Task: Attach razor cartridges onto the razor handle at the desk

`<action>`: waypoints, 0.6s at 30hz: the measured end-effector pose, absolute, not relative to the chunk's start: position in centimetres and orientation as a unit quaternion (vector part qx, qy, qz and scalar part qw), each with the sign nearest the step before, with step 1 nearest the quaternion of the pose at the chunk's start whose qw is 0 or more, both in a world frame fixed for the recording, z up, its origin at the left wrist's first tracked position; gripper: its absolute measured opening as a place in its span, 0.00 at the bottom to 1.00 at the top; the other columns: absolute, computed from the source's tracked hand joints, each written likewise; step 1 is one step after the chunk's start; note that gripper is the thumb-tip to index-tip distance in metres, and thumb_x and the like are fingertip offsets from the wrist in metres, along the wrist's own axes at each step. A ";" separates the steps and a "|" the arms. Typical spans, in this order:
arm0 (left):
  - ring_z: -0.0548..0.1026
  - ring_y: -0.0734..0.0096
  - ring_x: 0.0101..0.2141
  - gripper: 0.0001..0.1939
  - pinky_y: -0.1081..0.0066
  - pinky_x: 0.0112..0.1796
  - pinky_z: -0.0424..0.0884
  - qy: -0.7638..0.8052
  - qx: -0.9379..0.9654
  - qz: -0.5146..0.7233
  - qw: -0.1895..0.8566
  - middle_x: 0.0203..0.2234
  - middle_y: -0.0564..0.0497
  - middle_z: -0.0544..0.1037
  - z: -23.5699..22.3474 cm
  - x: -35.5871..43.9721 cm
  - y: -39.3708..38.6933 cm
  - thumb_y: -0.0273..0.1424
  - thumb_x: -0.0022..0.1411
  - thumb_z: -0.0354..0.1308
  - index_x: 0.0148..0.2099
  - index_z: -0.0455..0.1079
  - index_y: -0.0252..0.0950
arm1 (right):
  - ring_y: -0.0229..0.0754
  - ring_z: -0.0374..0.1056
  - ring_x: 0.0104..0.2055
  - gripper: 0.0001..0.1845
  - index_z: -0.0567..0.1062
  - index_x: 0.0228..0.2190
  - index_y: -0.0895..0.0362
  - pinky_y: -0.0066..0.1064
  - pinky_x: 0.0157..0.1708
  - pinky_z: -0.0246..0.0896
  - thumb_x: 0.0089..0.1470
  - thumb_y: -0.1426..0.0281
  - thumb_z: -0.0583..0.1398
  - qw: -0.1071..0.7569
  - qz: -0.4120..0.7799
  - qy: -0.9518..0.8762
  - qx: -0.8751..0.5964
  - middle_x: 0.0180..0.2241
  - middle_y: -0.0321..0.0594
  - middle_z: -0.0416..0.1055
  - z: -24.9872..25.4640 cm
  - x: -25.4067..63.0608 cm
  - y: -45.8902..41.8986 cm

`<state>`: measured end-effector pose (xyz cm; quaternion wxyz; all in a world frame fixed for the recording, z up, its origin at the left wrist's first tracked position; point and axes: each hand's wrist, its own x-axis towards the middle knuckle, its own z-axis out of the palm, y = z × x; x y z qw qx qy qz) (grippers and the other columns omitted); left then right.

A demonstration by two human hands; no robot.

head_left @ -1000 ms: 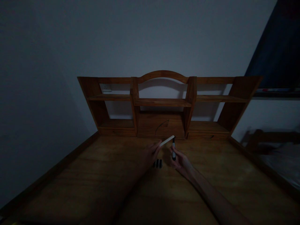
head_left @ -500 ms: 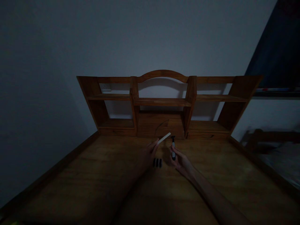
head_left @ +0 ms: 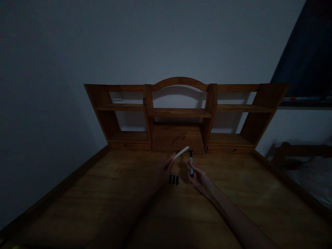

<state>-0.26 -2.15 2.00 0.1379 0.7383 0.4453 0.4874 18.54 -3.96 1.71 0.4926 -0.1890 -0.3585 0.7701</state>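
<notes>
My left hand (head_left: 166, 166) is closed around the near end of a slim pale stick (head_left: 182, 152), which points up and to the right. Its far tip is close to the dark head of a grey-and-black trimmer (head_left: 191, 165). My right hand (head_left: 198, 177) grips that trimmer by its body, T-shaped head upward. Between the tip and the head a small gap shows. Below the hands, three small dark blocks (head_left: 174, 180) lie side by side on the wooden desk (head_left: 220, 207); the dim light hides their detail.
A wooden shelf unit (head_left: 178, 112) with open compartments and low drawers spans the back of the desk against the wall. Raised edges run along the left (head_left: 64, 183) and right (head_left: 285, 183) sides. A dark window or curtain (head_left: 306, 58) is at upper right.
Both hands keep their grips on the stick and the trimmer. The view has shifted very slightly; otherwise hardly anything differs.
</notes>
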 end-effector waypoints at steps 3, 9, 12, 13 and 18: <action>0.73 0.63 0.48 0.20 0.60 0.50 0.69 0.434 0.761 0.466 0.127 0.51 0.50 0.73 2.0 -0.1 -2.3 0.37 0.67 0.47 0.59 0.64 0.45 | 0.28 0.53 0.13 0.10 0.69 0.30 0.57 0.21 0.11 0.42 0.55 0.63 0.60 0.498 0.769 -0.352 -0.192 0.20 0.30 0.64 1.7 18.5 -4.0; 0.73 0.63 0.48 0.19 0.60 0.50 0.70 0.461 0.737 0.474 0.141 0.50 0.50 0.74 1.9 -0.4 -1.9 0.38 0.67 0.46 0.58 0.65 0.44 | 0.28 0.57 0.14 0.10 0.70 0.31 0.57 0.21 0.11 0.43 0.52 0.63 0.63 0.504 0.777 -0.323 -0.195 0.23 0.31 0.67 1.5 18.5 -3.8; 0.73 0.63 0.48 0.20 0.60 0.50 0.70 0.448 0.741 0.478 0.147 0.50 0.51 0.74 2.1 -0.4 -1.9 0.38 0.66 0.46 0.58 0.65 0.44 | 0.28 0.56 0.14 0.11 0.70 0.31 0.57 0.21 0.11 0.43 0.52 0.63 0.62 0.503 0.772 -0.336 -0.195 0.22 0.31 0.67 1.5 18.5 -3.9; 0.73 0.63 0.49 0.20 0.60 0.50 0.70 0.439 0.750 0.474 0.147 0.50 0.51 0.74 2.1 -0.4 -2.0 0.38 0.67 0.46 0.58 0.64 0.44 | 0.29 0.56 0.14 0.11 0.70 0.31 0.57 0.21 0.11 0.45 0.52 0.62 0.63 0.501 0.772 -0.338 -0.198 0.21 0.31 0.66 1.6 18.6 -4.0; 0.73 0.61 0.48 0.20 0.59 0.50 0.70 0.449 0.760 0.452 0.127 0.50 0.49 0.74 2.0 -0.2 -2.1 0.38 0.67 0.46 0.58 0.65 0.44 | 0.31 0.56 0.13 0.13 0.70 0.31 0.56 0.23 0.14 0.49 0.52 0.59 0.61 0.491 0.772 -0.349 -0.201 0.17 0.30 0.64 1.9 18.6 -4.1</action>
